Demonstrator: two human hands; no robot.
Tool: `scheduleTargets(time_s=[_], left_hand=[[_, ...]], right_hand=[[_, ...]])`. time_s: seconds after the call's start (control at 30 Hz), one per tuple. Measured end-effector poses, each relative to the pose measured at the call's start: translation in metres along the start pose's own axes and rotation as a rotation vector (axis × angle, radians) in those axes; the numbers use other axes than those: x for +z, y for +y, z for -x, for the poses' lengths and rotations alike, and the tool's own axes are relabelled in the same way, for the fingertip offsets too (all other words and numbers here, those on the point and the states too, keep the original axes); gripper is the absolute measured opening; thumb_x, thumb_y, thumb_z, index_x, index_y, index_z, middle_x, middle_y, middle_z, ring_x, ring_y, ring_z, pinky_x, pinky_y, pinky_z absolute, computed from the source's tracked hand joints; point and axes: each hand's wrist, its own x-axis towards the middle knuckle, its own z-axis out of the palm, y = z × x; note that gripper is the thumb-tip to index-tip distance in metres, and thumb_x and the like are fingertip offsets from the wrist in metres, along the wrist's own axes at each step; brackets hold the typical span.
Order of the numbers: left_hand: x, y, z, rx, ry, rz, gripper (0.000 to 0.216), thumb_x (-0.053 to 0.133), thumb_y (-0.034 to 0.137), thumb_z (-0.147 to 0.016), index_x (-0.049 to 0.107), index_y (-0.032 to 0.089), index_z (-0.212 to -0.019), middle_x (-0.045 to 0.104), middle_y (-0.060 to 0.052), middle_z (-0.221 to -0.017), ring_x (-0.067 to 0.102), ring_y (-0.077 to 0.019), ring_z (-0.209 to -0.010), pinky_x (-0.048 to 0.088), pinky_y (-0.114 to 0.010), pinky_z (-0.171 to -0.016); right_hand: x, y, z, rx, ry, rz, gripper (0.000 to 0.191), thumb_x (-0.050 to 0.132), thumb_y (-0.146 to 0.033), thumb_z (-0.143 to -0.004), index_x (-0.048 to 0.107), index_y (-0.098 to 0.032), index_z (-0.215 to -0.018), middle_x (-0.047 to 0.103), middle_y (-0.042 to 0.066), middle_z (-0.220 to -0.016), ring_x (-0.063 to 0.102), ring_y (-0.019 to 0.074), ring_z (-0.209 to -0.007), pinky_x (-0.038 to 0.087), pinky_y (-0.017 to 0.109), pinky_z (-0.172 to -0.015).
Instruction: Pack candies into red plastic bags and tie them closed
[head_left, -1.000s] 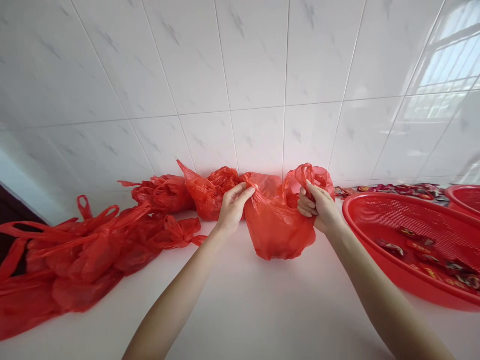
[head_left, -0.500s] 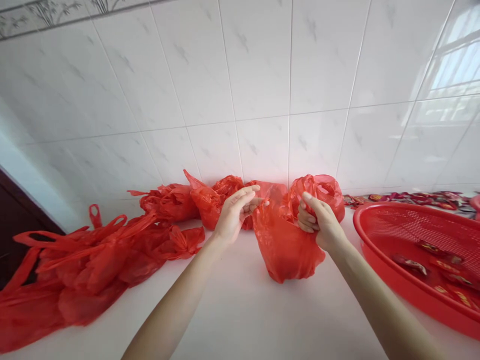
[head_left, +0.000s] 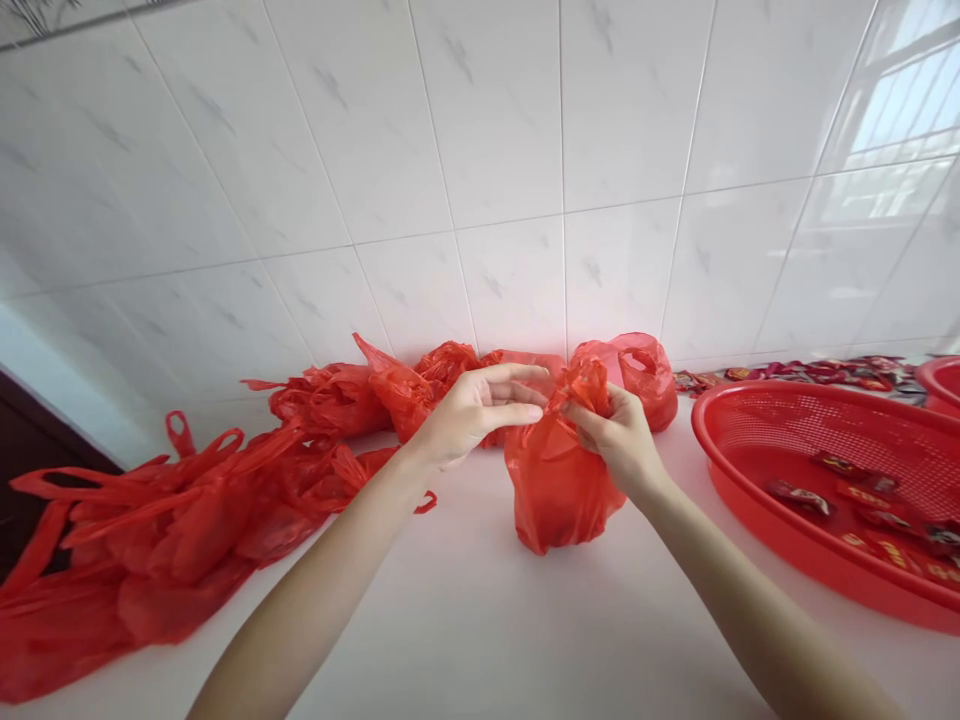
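A red plastic bag (head_left: 564, 490) with a rounded, filled bottom stands upright on the white surface in front of me. My right hand (head_left: 621, 432) pinches its gathered neck from the right, thumb toward me. On the other side, my left hand (head_left: 484, 410) has its fingers stretched out and the thumb apart, the tips right at the bag's upper left edge. Whether those fingertips touch the plastic I cannot tell. What the bag contains is hidden by the red film.
Filled red bags (head_left: 330, 400) line the tiled wall (head_left: 510, 150), and a heap of red bags (head_left: 172, 530) lies at the left. At the right stands a red perforated basket (head_left: 720, 450) with several wrapped packets (head_left: 802, 498). More small packets (head_left: 825, 372) lie along the wall behind it.
My right hand has turned inward and now grips the bag's neck, which is gathered narrower. My left hand's fingers have straightened toward it. The view has shifted slightly.
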Motion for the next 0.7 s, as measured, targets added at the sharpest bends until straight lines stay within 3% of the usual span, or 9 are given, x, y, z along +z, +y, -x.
scheduleTargets(time_s=[0.1,0.2,0.3,0.47,0.57,0.7], left_hand=[[-0.001,0.004,0.003,-0.098,0.002,-0.095,0.045,0.086,0.024,-0.066,0.076,0.020,-0.110,0.072,-0.004,-0.079,0.067,-0.0179,-0.075,0.051,-0.034,-0.074],[0.000,0.005,0.004,-0.153,-0.016,-0.152,0.029,0.085,0.028,-0.068,0.079,0.019,-0.095,0.070,-0.004,-0.075,0.063,-0.0157,-0.071,0.048,-0.030,-0.069],[0.004,0.002,0.004,-0.103,-0.027,-0.170,0.018,0.081,0.035,-0.075,0.079,0.019,-0.082,0.069,-0.004,-0.074,0.058,-0.0132,-0.067,0.044,-0.028,-0.064],[0.012,0.001,0.002,-0.035,-0.020,-0.253,0.022,0.075,0.041,-0.081,0.078,0.022,-0.090,0.065,0.000,-0.072,0.052,-0.0104,-0.062,0.040,-0.026,-0.060],[0.011,0.004,-0.001,-0.019,0.009,-0.227,0.023,0.074,0.042,-0.081,0.075,0.019,-0.083,0.062,0.001,-0.070,0.051,-0.0104,-0.062,0.039,-0.025,-0.060],[0.004,0.007,-0.005,0.028,0.191,-0.071,0.033,0.076,0.047,-0.076,0.068,0.017,-0.066,0.061,0.000,-0.068,0.054,-0.0119,-0.066,0.042,-0.025,-0.064]], right_hand=[[-0.002,-0.001,0.000,-0.076,0.075,0.039,0.022,0.073,-0.027,-0.076,0.053,-0.022,-0.067,0.039,-0.007,-0.056,0.029,0.0081,-0.050,0.026,0.024,-0.046],[0.000,-0.003,0.003,-0.163,0.101,0.144,0.021,0.069,-0.023,-0.078,0.052,-0.022,-0.066,0.044,-0.006,-0.060,0.034,0.0093,-0.054,0.032,0.025,-0.050],[0.003,-0.004,0.005,-0.191,0.079,0.200,0.020,0.067,-0.024,-0.080,0.052,-0.021,-0.068,0.046,-0.005,-0.063,0.038,0.0100,-0.058,0.034,0.024,-0.052],[0.003,-0.002,0.003,-0.212,0.049,0.211,0.021,0.069,-0.029,-0.080,0.053,-0.020,-0.069,0.048,-0.005,-0.065,0.040,0.0101,-0.060,0.035,0.023,-0.053],[-0.002,-0.003,0.001,-0.154,-0.009,0.156,0.026,0.073,-0.032,-0.078,0.052,-0.020,-0.068,0.042,-0.006,-0.060,0.032,0.0075,-0.053,0.027,0.022,-0.047],[-0.011,-0.006,-0.007,0.046,-0.028,-0.030,0.035,0.075,-0.042,-0.077,0.051,-0.021,-0.065,0.029,-0.010,-0.050,0.021,0.0053,-0.044,0.018,0.022,-0.042]])
